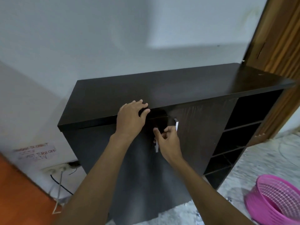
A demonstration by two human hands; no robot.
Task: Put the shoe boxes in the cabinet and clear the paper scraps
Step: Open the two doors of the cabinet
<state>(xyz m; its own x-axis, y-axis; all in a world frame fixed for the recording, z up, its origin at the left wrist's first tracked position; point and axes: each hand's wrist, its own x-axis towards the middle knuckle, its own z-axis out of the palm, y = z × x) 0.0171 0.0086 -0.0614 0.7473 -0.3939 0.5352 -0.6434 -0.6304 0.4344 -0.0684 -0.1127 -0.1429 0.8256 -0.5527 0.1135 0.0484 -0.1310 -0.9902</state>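
A dark brown cabinet point(186, 85) stands against the wall. Its left door point(138, 176) is swung a little way out towards me, leaving a dark gap at its upper right corner. My left hand point(130, 119) pinches the front edge of the cabinet top, fingers on top and thumb underneath. My right hand point(168, 140) is curled around the left door's silver handle point(156, 147). The right door point(203, 130) is closed, with its own silver handle point(176, 125). A few white paper scraps point(228, 199) lie on the floor. No shoe box is in view.
Open dark shelves point(240, 138) fill the cabinet's right end. A pink plastic basket point(274, 200) lies on the speckled floor at the lower right. A wooden door frame point(279, 38) rises behind the cabinet. A wall socket with cables point(60, 169) and an orange surface point(19, 192) are at the left.
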